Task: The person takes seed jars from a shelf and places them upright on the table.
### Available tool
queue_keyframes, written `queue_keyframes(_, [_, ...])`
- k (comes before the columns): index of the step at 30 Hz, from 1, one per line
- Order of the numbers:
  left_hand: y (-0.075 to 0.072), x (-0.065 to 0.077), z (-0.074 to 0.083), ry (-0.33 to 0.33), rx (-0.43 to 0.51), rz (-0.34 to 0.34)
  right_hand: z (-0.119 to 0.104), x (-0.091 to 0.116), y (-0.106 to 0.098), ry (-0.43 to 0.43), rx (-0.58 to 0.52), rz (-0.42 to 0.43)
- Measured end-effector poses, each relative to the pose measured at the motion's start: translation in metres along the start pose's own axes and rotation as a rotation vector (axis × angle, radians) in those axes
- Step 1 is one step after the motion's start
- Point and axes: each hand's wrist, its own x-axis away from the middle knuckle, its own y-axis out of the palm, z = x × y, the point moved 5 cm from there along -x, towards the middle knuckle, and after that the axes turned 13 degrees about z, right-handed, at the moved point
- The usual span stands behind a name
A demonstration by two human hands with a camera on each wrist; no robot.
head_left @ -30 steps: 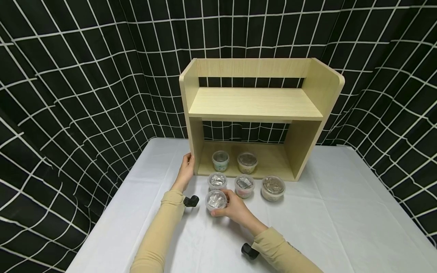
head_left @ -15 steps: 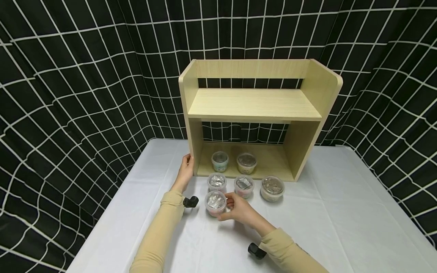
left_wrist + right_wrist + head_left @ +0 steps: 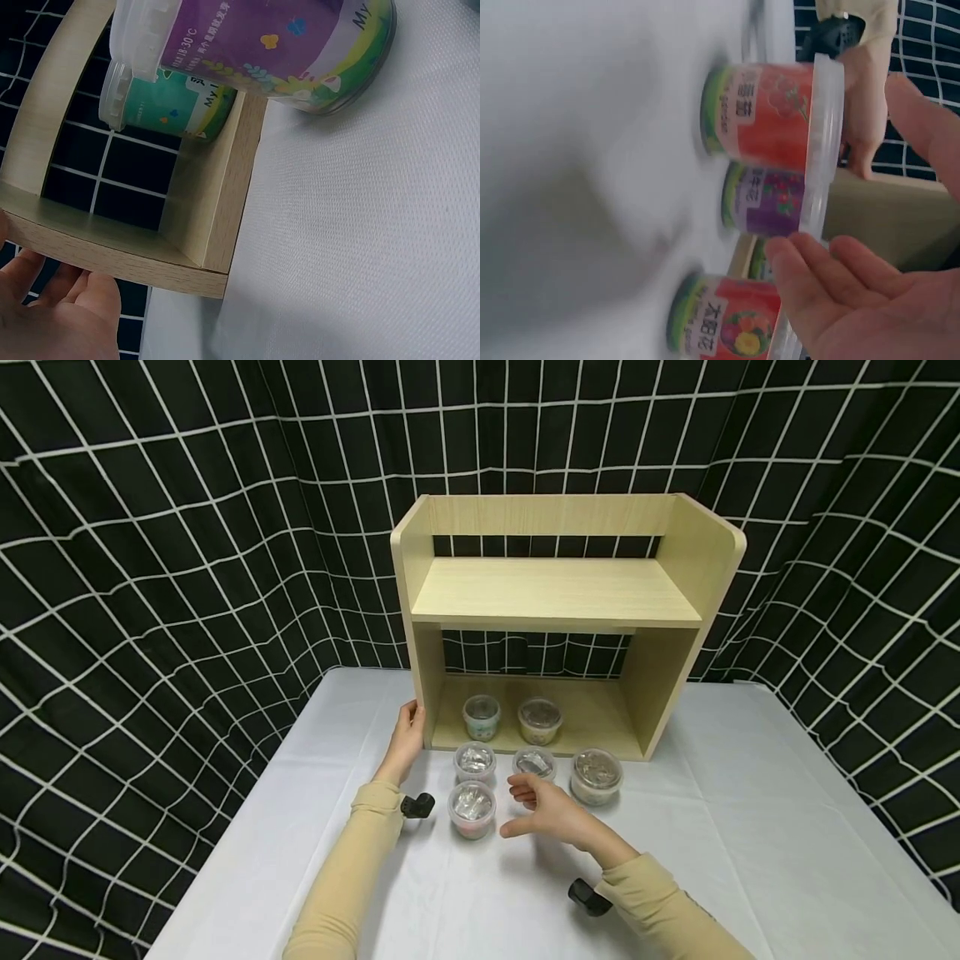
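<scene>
My left hand grips the left side panel of a pale wooden shelf; its fingers lie on the outer face in the left wrist view, thumb at the front edge. My right hand hovers to the right of a red lidded plastic cup, fingers spread and holding nothing. Behind that cup stands a purple cup. A second red cup with a flower picture, partly hidden by the right hand in the head view, stands right of the purple one. All three are upright in front of the shelf.
On the shelf's bottom board stand a green cup and a yellowish cup. A wider pale cup stands on the white tablecloth at the right. Black cloth with a white grid surrounds the table.
My right hand has let go of the front red cup and drawn back to the right. That cup stays in place, and my left hand keeps its hold on the shelf.
</scene>
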Motion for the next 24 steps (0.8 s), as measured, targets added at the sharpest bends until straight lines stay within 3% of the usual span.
queue_keyframes(9, [0.0,0.001,0.001,-0.004,-0.006,0.004,-0.013,-0.005,-0.016,-0.044,-0.132,0.075])
queue_keyframes(24, [0.0,0.002,0.002,0.008,-0.008,0.016,-0.016,-0.037,-0.053,-0.085,-0.05,0.175])
